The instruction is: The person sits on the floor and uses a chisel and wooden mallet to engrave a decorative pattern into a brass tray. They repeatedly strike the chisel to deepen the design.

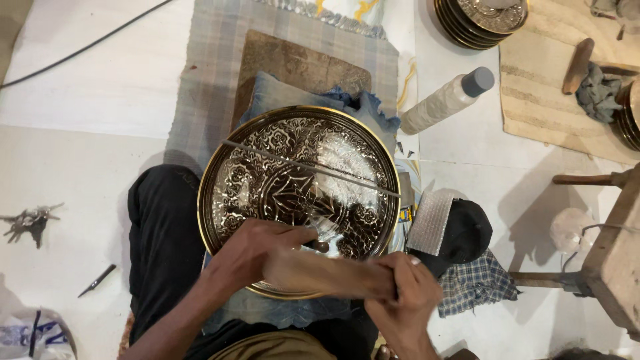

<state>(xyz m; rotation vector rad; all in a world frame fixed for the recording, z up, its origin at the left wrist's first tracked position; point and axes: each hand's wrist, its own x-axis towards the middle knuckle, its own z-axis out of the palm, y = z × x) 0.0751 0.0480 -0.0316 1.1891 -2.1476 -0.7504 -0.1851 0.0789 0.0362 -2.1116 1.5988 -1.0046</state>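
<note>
White tiled floor [100, 87], worker seated on it. Right hand [407, 297] clamped round the near end of a wooden mallet [327, 273], which lies across the plate's near rim. Left hand [257, 250] closed on a small chisel [319, 245], tip on the engraved brass plate [300, 180]. Plate rests on a blue cushion [280, 93] over a checked cloth [213, 73]. A thin rod [310, 168] lies across the plate. Far right: white bottle [443, 100], stacked plates [480, 20].

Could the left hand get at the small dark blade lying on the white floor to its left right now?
Probably not at once: the left hand grips a tool against the engraved round brass plate; otherwise only bare floor surrounds the blade.
</note>
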